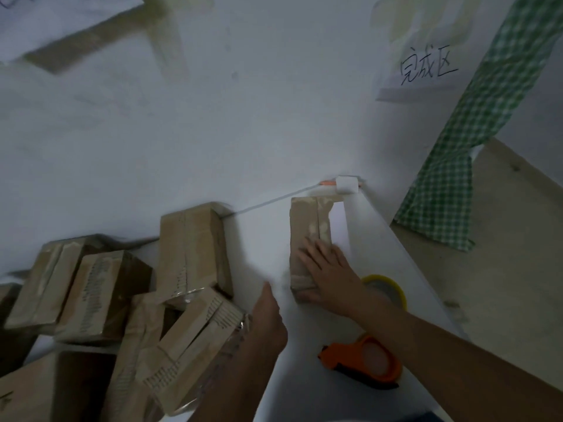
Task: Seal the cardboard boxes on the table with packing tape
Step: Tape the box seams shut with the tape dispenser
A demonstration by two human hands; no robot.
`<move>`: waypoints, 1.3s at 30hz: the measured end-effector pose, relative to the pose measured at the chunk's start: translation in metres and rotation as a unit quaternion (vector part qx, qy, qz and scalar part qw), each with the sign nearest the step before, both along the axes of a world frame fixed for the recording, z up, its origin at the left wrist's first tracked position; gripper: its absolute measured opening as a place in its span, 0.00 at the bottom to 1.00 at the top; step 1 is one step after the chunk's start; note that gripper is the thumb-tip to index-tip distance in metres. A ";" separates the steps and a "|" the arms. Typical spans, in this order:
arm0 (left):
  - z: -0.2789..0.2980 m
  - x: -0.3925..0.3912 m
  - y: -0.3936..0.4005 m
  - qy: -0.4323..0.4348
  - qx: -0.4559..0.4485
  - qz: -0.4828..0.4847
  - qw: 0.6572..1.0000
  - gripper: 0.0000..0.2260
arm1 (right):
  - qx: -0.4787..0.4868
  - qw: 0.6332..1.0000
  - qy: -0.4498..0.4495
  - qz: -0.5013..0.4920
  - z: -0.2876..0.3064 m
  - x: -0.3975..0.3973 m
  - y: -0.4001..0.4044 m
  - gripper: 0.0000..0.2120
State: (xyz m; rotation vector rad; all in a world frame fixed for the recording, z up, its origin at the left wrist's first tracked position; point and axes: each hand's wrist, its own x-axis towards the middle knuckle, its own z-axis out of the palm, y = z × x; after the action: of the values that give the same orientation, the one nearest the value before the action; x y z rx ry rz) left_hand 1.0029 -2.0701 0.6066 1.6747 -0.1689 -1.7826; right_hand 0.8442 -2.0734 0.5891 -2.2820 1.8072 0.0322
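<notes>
White worktop (268, 239) running to a wall, edge falling away on the right. Heap of cardboard boxes (128, 300) piled at the left, some leaning on each other, several showing tape along their seams. Single box (307, 236) lying flat and apart near the worktop's right edge, a strip of tape already down its top. Right hand (326, 274) spread flat, fingers straight, pressing on that box's near end. Left hand (268, 318) just beside the heap, holding nothing visible; fingers hidden behind it, so curl not clear. Orange tape dispenser (362, 360) lying near the front edge; yellow-rimmed tape roll (388, 289) partly behind the right wrist. Probably light, stiff but dentable boxes: best gripped across the short sides, pressed gently along the seam.
</notes>
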 end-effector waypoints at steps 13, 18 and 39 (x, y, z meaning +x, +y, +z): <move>-0.025 0.017 0.010 -0.003 -0.088 0.049 0.995 0.04 | -0.061 0.997 0.006 -0.036 -0.008 0.007 0.009 0.40; -0.029 0.011 0.012 -0.067 -0.124 0.042 0.989 0.04 | -0.066 0.997 0.018 -0.034 -0.011 0.006 0.009 0.39; -0.048 -0.007 -0.013 -0.202 -0.242 -0.203 0.927 0.11 | -0.071 0.996 0.029 -0.035 -0.012 0.006 0.008 0.38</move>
State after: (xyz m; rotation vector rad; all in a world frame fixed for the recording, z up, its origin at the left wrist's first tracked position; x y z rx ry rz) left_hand 0.9963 -2.0836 0.5589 1.6824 -1.1192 -1.4662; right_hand 0.8504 -2.0657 0.5769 -2.3333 1.9766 -0.0435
